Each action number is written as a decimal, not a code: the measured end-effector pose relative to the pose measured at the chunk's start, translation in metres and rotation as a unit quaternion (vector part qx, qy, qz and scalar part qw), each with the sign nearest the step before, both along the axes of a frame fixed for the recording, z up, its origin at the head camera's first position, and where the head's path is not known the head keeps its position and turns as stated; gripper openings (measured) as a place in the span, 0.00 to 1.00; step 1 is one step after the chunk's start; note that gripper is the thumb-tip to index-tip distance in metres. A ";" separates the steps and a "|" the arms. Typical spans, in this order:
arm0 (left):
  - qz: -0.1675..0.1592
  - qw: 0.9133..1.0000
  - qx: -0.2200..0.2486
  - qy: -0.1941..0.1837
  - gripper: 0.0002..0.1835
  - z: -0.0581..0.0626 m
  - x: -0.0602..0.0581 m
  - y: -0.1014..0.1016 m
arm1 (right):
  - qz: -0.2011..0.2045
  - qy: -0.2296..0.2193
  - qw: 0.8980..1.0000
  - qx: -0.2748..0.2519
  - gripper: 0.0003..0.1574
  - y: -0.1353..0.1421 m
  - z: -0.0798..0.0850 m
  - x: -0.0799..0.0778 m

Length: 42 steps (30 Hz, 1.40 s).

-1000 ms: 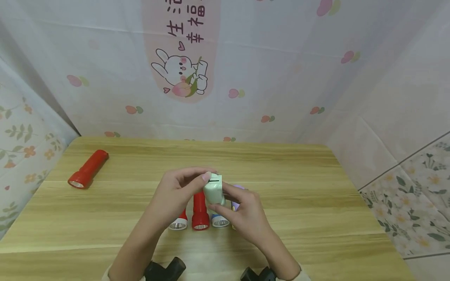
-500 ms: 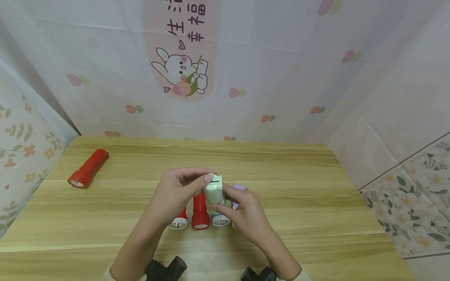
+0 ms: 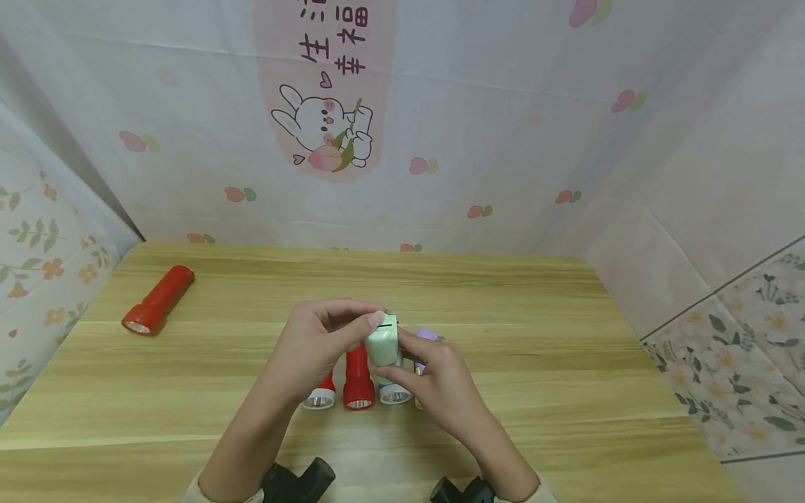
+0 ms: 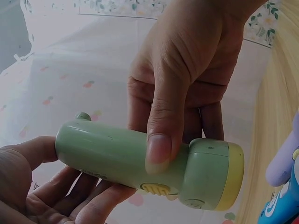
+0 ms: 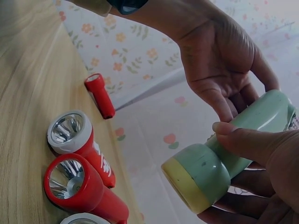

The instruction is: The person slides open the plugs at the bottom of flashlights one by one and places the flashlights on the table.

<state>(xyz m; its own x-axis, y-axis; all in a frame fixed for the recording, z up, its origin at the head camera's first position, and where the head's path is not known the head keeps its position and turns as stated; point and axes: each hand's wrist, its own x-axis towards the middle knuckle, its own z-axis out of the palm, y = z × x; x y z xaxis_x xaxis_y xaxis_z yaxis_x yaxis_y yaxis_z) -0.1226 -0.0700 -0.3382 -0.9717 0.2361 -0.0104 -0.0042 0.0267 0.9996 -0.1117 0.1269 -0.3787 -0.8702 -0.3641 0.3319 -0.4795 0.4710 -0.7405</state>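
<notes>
A pale green flashlight with a yellow rim is held above the table between both hands. My left hand holds its tail end, thumb on one side and fingertips on the other. Around the body, near the wider head, my right hand grips with its thumb laid along the barrel. In the left wrist view a ribbed yellow switch shows on the flashlight's side. Below the hands stands a row of flashlights: a red one with a white rim, an all-red one, a white-rimmed one and a partly hidden purple one.
Another red flashlight lies apart at the far left of the wooden table. Patterned cloth hangs behind the table and along both sides. Black wrist devices are near the front edge of the head view.
My left thumb has shifted slightly to the right at the tail end of the green flashlight. Both hands otherwise stay in place, and the flashlights on the table have not moved.
</notes>
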 end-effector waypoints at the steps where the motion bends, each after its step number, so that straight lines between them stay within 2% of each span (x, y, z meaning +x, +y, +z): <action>1: 0.000 1.000 0.001 0.001 0.13 0.000 0.000 0.000 | 0.000 0.001 1.000 0.001 0.31 0.000 0.000 0.000; 23: -0.009 1.000 0.010 -0.007 0.13 -0.002 -0.002 0.001 | 0.009 -0.017 1.000 0.013 0.29 0.000 0.000 -0.001; 34: -0.032 0.999 0.021 0.016 0.13 -0.003 -0.003 -0.001 | 0.015 -0.021 0.999 0.022 0.28 0.002 0.003 0.000; 42: -0.030 0.999 0.017 0.010 0.13 -0.004 -0.003 -0.001 | 0.011 -0.023 0.999 0.032 0.27 0.001 0.005 0.001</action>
